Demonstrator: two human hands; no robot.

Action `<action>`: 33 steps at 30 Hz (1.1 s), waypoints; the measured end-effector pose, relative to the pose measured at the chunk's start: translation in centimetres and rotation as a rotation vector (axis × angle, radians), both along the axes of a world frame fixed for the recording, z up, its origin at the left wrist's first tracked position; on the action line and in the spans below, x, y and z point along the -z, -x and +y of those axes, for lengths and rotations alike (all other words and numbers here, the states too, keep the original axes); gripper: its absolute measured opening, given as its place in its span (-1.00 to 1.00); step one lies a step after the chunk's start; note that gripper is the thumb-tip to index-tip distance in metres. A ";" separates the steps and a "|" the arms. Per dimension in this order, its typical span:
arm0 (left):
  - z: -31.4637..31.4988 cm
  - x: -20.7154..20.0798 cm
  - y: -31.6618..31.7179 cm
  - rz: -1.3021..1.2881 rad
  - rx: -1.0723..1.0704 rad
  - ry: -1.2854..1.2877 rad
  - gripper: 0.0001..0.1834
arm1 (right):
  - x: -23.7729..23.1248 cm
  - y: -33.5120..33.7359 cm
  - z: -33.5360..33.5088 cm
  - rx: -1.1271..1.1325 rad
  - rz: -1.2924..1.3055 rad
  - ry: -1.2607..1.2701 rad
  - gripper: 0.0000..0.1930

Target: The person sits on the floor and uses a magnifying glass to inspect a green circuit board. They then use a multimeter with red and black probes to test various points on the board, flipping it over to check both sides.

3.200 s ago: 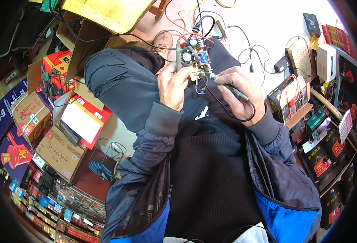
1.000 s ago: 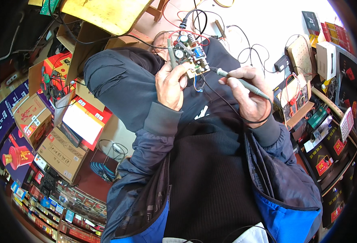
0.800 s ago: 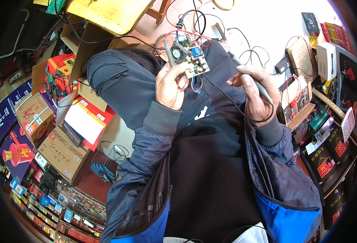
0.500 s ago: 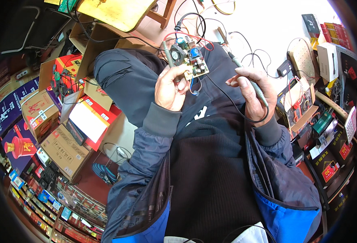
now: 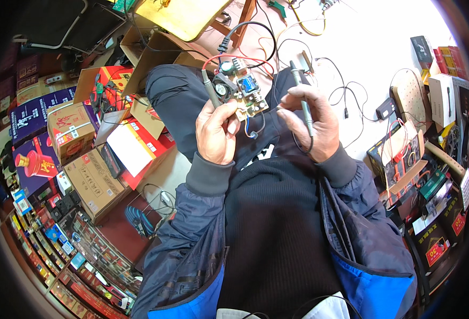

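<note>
Setting: small electronics repair shop, cramped and cluttered. Evidence: loose wires (image 5: 351,101) strewn over the pale floor (image 5: 372,58); stacked cardboard boxes (image 5: 93,183) and red retail cartons (image 5: 133,149) at left; shelf rows of small packaged goods (image 5: 48,244) along lower left; bare circuit boards (image 5: 399,154) and boxed parts (image 5: 436,250) piled at right.

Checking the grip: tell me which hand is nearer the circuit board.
Left. The left hand pinches the circuit board at its lower edge; the right hand holds a probe just right of it, apart.
</note>
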State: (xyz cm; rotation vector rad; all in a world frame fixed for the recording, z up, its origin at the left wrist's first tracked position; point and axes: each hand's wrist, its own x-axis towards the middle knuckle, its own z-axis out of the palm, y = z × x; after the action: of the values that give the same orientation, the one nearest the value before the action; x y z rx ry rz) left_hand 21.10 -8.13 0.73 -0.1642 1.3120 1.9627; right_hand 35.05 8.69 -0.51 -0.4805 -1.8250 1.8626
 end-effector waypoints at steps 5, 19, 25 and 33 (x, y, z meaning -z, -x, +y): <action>-0.3 -0.5 -0.7 0.007 0.002 -0.028 -0.85 | 0.1 1.2 -0.9 -0.072 0.097 0.125 -0.58; -3.8 -2.0 -0.1 0.045 -0.031 0.115 -0.86 | 1.9 2.9 -4.1 -0.202 0.085 0.529 -0.60; -4.8 -1.8 0.9 0.004 -0.085 0.177 -0.89 | 2.8 4.2 -4.8 -0.266 0.053 0.642 -0.60; -4.8 -1.4 1.4 0.058 -0.076 0.258 -0.89 | 3.9 5.1 -4.7 -0.285 0.009 0.660 -0.59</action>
State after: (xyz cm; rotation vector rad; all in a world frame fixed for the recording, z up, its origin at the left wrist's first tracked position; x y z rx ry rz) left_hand 19.67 -12.93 2.17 -0.2877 1.6167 1.8659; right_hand 29.92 3.99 -4.37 -0.4394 -1.2829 2.6594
